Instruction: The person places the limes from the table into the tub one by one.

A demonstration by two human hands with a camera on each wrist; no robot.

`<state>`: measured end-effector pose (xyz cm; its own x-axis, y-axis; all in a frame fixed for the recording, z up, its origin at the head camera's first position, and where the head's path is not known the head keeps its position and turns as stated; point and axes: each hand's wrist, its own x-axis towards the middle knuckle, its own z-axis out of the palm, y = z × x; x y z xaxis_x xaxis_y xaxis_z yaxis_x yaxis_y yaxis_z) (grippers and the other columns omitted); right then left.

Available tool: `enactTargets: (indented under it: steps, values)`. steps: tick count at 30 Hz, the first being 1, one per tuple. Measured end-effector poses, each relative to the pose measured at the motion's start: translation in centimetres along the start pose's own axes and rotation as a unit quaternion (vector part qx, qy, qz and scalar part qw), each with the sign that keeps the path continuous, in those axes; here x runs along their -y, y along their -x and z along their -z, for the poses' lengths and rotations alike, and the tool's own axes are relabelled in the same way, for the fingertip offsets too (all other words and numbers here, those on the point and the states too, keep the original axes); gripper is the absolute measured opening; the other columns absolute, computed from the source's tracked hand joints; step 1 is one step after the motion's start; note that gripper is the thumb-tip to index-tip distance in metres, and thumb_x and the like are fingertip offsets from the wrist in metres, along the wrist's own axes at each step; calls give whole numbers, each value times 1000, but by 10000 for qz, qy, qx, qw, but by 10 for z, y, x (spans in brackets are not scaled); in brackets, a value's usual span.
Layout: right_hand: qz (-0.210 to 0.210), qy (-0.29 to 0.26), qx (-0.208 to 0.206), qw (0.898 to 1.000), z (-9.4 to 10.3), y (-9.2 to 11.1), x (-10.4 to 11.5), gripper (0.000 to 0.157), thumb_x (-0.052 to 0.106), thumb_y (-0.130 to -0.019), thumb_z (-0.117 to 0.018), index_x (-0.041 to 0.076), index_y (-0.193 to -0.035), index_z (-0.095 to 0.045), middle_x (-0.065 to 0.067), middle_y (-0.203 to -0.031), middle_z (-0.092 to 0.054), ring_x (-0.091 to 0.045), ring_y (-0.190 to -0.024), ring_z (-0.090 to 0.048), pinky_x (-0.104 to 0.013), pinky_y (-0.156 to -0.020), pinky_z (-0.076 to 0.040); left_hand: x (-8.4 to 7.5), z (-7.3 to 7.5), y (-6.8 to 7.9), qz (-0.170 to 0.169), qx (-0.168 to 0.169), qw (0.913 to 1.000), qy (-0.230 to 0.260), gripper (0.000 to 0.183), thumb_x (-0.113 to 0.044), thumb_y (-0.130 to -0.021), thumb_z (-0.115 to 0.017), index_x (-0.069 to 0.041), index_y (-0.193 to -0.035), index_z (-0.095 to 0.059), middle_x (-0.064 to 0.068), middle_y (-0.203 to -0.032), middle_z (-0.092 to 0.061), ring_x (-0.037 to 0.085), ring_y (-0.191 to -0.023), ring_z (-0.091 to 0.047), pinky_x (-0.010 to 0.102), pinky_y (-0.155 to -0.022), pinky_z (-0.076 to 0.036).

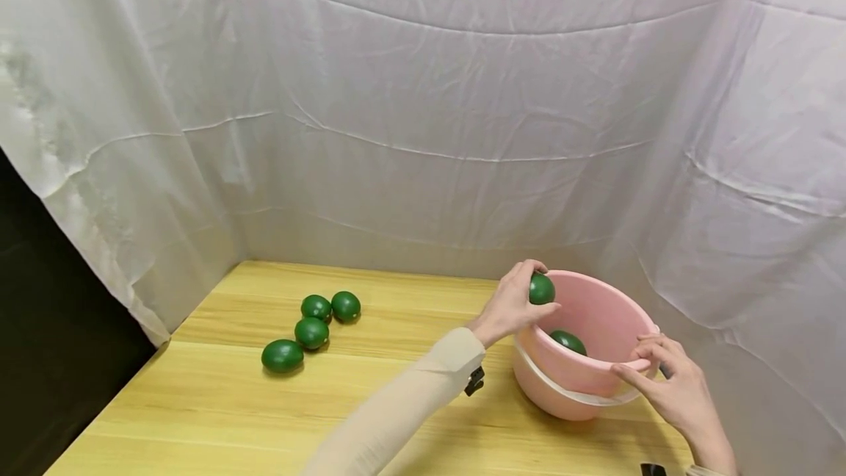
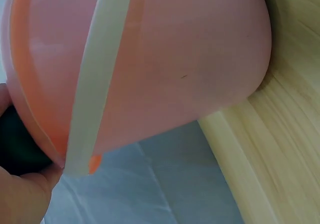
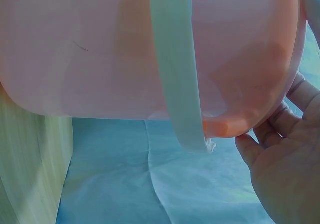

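Observation:
A pink bucket [image 1: 562, 402] with a pale handle [image 2: 95, 78] lying round its side stands at the table's right. At its left rim my left hand [image 1: 514, 303] grips a smooth, dark green oval fruit [image 1: 542, 289] between thumb and fingers. The left wrist view shows that hand against the rim, the fruit partly cut off by the frame. Inside the bucket lies another green fruit [image 1: 568, 341]; the rest of the bottom is hidden. My right hand [image 1: 677, 380] pinches the bucket's right rim, its fingers over the edge and its thumb on the near side.
Several more green fruits [image 1: 312, 333] lie grouped on the left half of the wooden table [image 1: 218, 410]. A pale cloth curtain [image 1: 423, 131] hangs behind the table and along its sides. A dark area [image 1: 53, 329] borders the left edge.

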<state>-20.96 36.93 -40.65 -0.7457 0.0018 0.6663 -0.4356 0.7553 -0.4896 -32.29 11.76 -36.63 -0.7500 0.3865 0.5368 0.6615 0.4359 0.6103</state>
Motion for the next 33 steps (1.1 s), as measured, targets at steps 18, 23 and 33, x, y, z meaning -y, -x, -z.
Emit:
enactTargets:
  steps: [18, 23, 33]
  values:
    - [-72, 27, 1, 10000, 0, 0, 2, 29, 13, -67, -89, 20, -74, -61, 34, -109, -48, 19, -118, -35, 1, -91, -20, -3, -12, -12, -261, 371, 9966, -685, 52, -28, -83, -79, -17, -129, -58, 0, -125, -56, 8, -102, -57, 8, -79, -45]
    - [-60, 9, 7, 10000, 0, 0, 1, 30, 12, -66, -90, 20, -74, -61, 33, -109, -48, 18, -117, -36, 1, -91, -21, -2, -14, -16, -78, 385, 9968, -698, 54, -30, -82, -80, -19, -130, -58, 0, -125, -56, 8, -103, -56, 7, -78, -44]
    - [-22, 49, 25, 10000, 1, -1, 1, 30, 12, -66, -90, 21, -73, -61, 32, -108, -49, 19, -116, -36, 1, -95, -20, -6, -13, -19, 253, 197, 9984, -461, 66, -38, -81, -80, -20, -138, -53, 2, -137, -51, 15, -122, -53, 21, -97, -46]
